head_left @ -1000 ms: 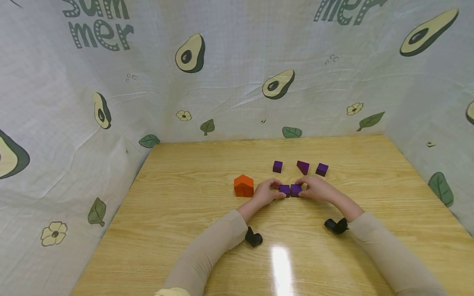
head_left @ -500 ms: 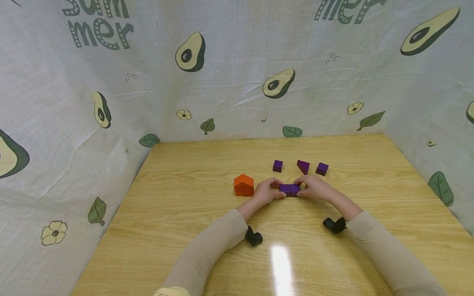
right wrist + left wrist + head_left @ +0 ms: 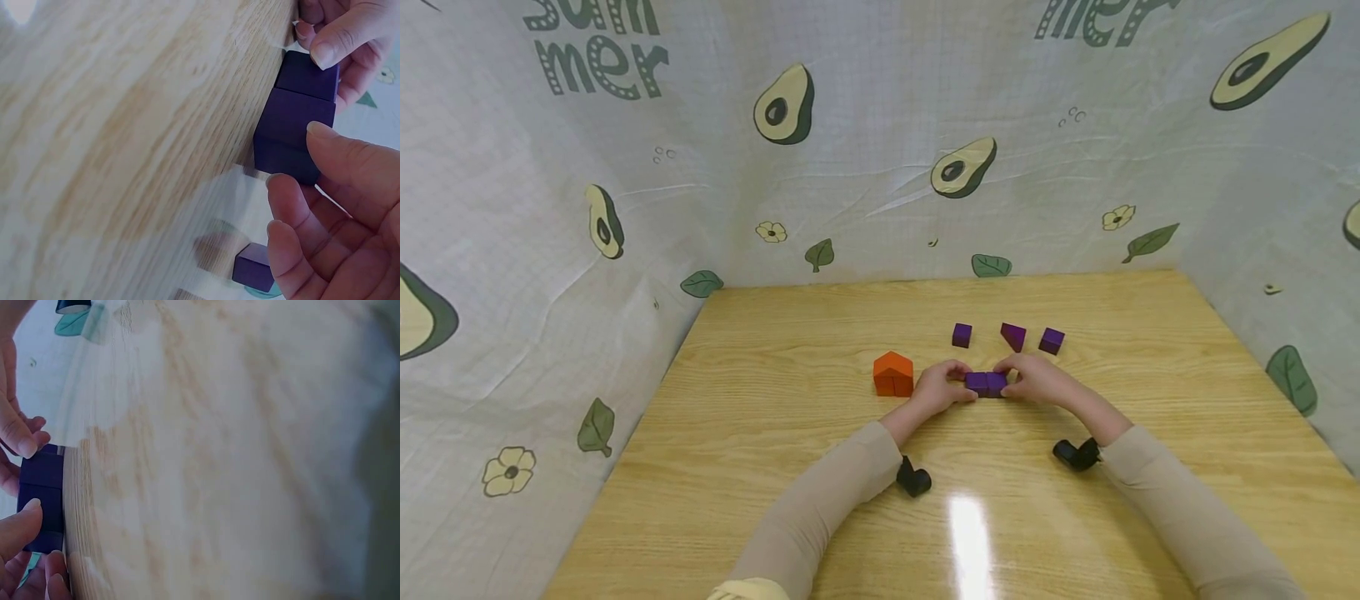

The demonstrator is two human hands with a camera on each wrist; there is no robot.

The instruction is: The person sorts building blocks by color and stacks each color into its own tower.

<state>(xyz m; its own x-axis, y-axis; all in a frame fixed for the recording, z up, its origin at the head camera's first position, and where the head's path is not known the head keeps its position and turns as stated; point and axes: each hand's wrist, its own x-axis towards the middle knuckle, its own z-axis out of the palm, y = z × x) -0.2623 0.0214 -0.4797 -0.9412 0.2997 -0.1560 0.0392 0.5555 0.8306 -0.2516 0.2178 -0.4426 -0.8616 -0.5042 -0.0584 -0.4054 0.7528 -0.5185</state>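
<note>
Two purple cubes sit side by side on the wooden table, their facing sides touching. My left hand pinches the left purple cube between thumb and fingers. On the other side, my right hand grips the right purple cube the same way. In the right wrist view, a thin seam shows between the nearer cube and the farther cube. The left wrist view catches both hands and the dark blocks at its left edge.
Behind the hands lie a purple cube, a purple triangular block and another purple cube. An orange house-shaped stack of blocks stands just left of my left hand. Printed cloth borders the table.
The right hand has slid its cube leftward, closing the small gap between the two purple cubes. The left hand has stayed almost still. Between half a second ago and now, little differs.
</note>
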